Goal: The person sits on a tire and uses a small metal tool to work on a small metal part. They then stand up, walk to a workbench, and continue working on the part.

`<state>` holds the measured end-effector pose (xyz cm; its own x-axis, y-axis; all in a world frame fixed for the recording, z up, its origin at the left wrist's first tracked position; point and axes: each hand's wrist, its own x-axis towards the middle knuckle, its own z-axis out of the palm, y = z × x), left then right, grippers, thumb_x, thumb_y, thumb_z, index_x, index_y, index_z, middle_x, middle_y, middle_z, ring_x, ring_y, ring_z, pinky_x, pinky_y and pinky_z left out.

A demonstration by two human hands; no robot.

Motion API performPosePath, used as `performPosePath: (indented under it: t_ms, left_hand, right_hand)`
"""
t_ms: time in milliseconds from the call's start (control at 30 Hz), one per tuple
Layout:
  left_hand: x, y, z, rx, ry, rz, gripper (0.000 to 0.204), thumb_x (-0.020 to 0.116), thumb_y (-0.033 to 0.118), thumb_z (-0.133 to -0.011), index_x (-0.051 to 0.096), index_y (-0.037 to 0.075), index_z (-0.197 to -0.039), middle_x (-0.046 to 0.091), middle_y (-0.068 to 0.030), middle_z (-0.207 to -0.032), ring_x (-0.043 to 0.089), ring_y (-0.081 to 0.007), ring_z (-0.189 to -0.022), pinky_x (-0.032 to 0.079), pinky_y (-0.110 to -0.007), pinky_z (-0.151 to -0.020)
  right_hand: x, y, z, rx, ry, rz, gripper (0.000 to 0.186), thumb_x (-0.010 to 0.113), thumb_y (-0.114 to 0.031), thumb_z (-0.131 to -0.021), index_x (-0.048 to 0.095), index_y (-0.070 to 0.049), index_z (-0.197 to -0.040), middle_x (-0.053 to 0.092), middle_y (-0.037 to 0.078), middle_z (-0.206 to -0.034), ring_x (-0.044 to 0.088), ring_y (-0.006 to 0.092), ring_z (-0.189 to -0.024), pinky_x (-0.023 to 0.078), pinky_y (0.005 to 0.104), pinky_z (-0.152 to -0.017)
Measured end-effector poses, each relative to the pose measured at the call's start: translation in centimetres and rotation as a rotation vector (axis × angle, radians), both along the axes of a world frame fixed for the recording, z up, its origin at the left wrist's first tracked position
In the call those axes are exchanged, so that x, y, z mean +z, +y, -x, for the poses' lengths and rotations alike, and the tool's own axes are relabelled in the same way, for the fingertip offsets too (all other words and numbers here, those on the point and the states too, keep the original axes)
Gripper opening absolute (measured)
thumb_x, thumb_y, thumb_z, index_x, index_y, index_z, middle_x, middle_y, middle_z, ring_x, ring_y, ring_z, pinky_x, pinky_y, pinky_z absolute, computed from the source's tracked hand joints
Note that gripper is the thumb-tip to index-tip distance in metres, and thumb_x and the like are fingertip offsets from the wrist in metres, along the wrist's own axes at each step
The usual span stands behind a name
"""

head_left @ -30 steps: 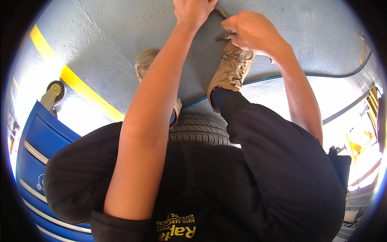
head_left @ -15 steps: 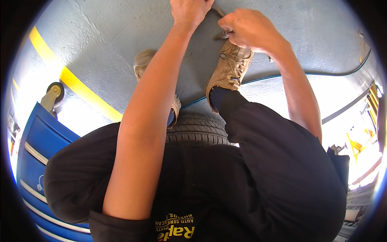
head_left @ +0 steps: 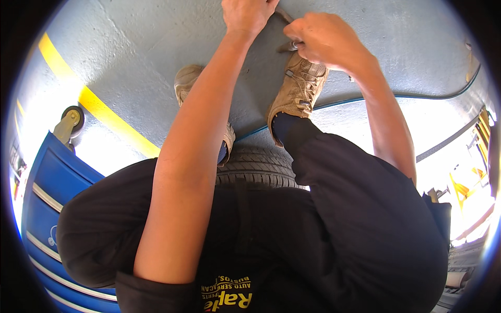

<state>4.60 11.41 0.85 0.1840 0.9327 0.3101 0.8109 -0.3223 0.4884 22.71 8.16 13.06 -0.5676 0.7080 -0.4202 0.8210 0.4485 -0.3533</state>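
Gripping a thin, stiff metal tool point(head_left: 288, 46) in closed right hand point(head_left: 323, 39); left hand point(head_left: 245, 14) fisted around its upper end; likely light, rigid, best held near both ends

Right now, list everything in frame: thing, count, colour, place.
tool: 1, dark metal, small, gripped by the right hand, top centre; kind unclear
tyre: 1, black, between the legs, centre
cabinet: 1, blue with pale trim strips, lower left
caster wheel: 1, black with tan bracket, left, above the cabinet
floor line: 1, yellow, diagonal, left
hose: 1, blue-black, curving across the floor, right
floor: grey concrete
shoes: 2, tan, centre
trousers: black, lower half
left hand: top centre, closed, contents hidden
right hand: top, closed on the tool
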Motion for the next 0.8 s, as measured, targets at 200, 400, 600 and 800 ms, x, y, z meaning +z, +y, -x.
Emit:
performPosePath:
  t_ms: [200,400,600,800]
  left_hand:
    - [-0.1,0.2,-0.3,-0.001,-0.027,-0.036,0.017,0.083,0.026,-0.096,0.079,0.01,-0.098,0.075,-0.0073,-0.1,0.068,-0.0335,-0.1,0.061,-0.046,-0.082]
    - [0.0,0.0,-0.3,0.009,-0.002,-0.003,0.016,0.083,0.025,-0.096,0.079,0.01,-0.099,0.075,-0.0074,-0.101,0.068,-0.0335,-0.101,0.061,-0.046,-0.082]
    - [-0.3,-0.3,0.2,0.008,-0.001,0.005,0.016,0.083,0.025,-0.096,0.079,0.01,-0.101,0.075,-0.0077,-0.102,0.068,-0.0332,-0.101,0.061,-0.046,-0.082]
    - [-0.5,-0.2,0.5,0.023,-0.016,0.001,0.015,0.083,0.024,-0.095,0.078,0.01,-0.099,0.075,-0.0079,-0.101,0.068,-0.034,-0.101,0.061,-0.047,-0.082]
  right_hand:
    - [0.7,0.4,0.8,-0.021,-0.118,0.117,0.008,0.074,-0.008,-0.082,0.072,-0.006,-0.089,0.071,0.019,-0.081,0.072,0.0411,-0.077,0.055,0.0549,-0.072]
    - [0.1,-0.6,0.3,-0.073,-0.026,0.067,0.006,0.073,-0.008,-0.083,0.07,-0.006,-0.087,0.069,0.018,-0.076,0.071,0.0395,-0.075,0.054,0.0534,-0.069]
    - [0.9,0.0,0.5,-0.035,-0.102,0.078,0.008,0.075,-0.009,-0.083,0.073,-0.009,-0.09,0.07,0.016,-0.077,0.07,0.0389,-0.073,0.053,0.0528,-0.068]
    - [1.2,0.7,0.7,-0.09,-0.086,0.151,0.011,0.077,-0.011,-0.082,0.073,-0.009,-0.092,0.073,0.016,-0.08,0.071,0.0388,-0.076,0.054,0.0521,-0.07]
